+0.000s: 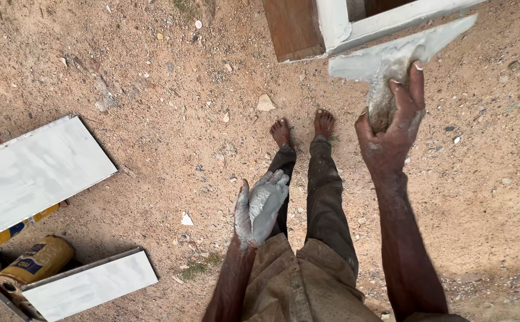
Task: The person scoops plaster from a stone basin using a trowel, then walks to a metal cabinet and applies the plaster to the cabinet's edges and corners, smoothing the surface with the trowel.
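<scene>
On the sandy ground well left of the bare feet (pixel 301 128) lie two white-painted boards (pixel 36 170), with yellow cans (pixel 33 262) tucked against them, their contents hidden. Above the feet stands a white-painted wooden frame (pixel 343 27). The right hand (pixel 391 128) has its fingers wrapped tight around a lump of grey putty and the handle of a putty-coated scraper blade (pixel 403 50), just below the frame. The left hand (pixel 260 209), open and spread, is smeared with grey putty, beside the knees.

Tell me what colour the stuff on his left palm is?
Pale grey paste coats the left hand, in the head view.
</scene>
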Demonstrator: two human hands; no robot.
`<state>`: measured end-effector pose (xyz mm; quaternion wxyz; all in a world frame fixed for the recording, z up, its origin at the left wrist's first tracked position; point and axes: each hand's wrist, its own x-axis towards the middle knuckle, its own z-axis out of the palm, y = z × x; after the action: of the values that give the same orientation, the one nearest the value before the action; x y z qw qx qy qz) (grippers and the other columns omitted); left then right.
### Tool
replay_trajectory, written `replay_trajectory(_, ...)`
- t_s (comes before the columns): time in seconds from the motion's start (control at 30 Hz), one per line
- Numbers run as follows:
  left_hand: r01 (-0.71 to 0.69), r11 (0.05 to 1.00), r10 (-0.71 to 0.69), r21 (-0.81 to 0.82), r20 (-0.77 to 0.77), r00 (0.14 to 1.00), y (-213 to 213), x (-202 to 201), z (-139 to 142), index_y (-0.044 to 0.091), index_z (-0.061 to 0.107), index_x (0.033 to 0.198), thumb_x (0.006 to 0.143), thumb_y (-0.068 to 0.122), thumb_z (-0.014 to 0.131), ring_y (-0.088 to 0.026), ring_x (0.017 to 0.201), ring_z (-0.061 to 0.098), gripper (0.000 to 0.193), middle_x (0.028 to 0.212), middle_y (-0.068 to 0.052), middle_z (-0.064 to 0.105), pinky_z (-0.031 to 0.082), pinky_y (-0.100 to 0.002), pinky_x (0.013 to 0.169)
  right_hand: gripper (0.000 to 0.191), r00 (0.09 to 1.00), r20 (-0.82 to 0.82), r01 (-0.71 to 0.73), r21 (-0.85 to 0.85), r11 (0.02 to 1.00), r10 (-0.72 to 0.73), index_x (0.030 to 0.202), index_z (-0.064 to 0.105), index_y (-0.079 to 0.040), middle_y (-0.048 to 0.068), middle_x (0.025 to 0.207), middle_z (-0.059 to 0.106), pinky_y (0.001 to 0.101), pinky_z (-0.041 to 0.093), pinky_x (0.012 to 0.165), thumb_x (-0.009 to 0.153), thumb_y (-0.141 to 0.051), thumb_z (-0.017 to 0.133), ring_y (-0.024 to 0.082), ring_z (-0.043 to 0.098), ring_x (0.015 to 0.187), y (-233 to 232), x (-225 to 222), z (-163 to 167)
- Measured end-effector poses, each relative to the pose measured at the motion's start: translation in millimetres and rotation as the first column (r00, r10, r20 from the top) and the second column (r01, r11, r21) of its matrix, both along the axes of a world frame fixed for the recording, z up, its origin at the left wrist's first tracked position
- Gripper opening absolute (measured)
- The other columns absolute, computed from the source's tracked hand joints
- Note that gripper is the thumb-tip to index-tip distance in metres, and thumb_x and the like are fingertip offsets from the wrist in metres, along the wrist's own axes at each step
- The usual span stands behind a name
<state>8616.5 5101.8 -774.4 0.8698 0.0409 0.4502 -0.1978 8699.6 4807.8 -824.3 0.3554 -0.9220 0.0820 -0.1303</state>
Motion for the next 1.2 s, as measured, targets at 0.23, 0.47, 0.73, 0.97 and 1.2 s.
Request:
replay_trajectory(0.23,-0.034,0.999,0.034,-0.013,-0.031,0.999,-4.4,1.4,4.3,-0.008,0.034,0.149,0.102,0.042,0.057,-0.041,0.148,0.036,0.072,0.157,-0.029,0.037,0.032,-0.052,0.124,0.069,0.997,-0.046,-0.068,-0.048,0.997,0.066,0.155,0.044,-0.003,0.020,0.169,0.031,0.0485,0.035,0.132,0.095,0.003,0.079,0.033,0.033,0.159,0.0,22.4,11.6)
replay_trajectory(0.47,-0.104,0.987,0.103,-0.121,-0.011,0.995,-8.5,4.0,2.1,-0.009,0.029,0.151,0.105,0.040,0.056,-0.044,0.149,0.033,0.072,0.159,-0.031,0.034,0.031,-0.051,0.125,0.071,0.974,-0.224,-0.016,0.106,0.994,0.039,0.153,0.048,-0.006,0.018,0.170,0.039,0.0498,0.039,0.131,0.086,0.002,0.072,0.034,0.041,0.156,8.7,-2.4,27.9)
replay_trajectory(0.73,-0.089,0.993,0.090,-0.080,0.019,0.996,-18.5,0.8,6.3,-0.009,0.028,0.153,0.105,0.039,0.054,-0.042,0.148,0.034,0.073,0.160,-0.031,0.034,0.031,-0.052,0.124,0.072,0.968,-0.220,-0.153,-0.116,0.981,0.125,0.155,0.049,-0.003,0.019,0.171,0.037,0.0512,0.038,0.128,0.088,-0.001,0.077,0.033,0.039,0.157,-32.0,37.5,80.2)
replay_trajectory(0.97,-0.132,0.986,0.133,-0.102,0.010,0.991,-18.6,2.2,9.1,-0.010,0.032,0.150,0.107,0.040,0.052,-0.044,0.147,0.037,0.069,0.158,-0.032,0.036,0.031,-0.050,0.124,0.069,0.968,-0.219,-0.159,-0.165,0.973,0.121,0.154,0.051,-0.003,0.018,0.172,0.036,0.0517,0.040,0.125,0.091,-0.004,0.079,0.032,0.042,0.157,-19.4,42.0,63.6)
replay_trajectory(1.2,-0.093,0.991,0.099,-0.099,0.059,0.993,-24.7,11.6,9.8,-0.009,0.034,0.149,0.106,0.042,0.053,-0.043,0.145,0.038,0.069,0.156,-0.030,0.038,0.032,-0.053,0.123,0.071,0.922,-0.386,0.037,0.108,0.993,0.008,0.151,0.053,-0.009,0.020,0.165,0.041,0.0481,0.055,0.111,0.083,-0.004,0.071,0.037,0.047,0.149,-15.3,8.0,70.7)
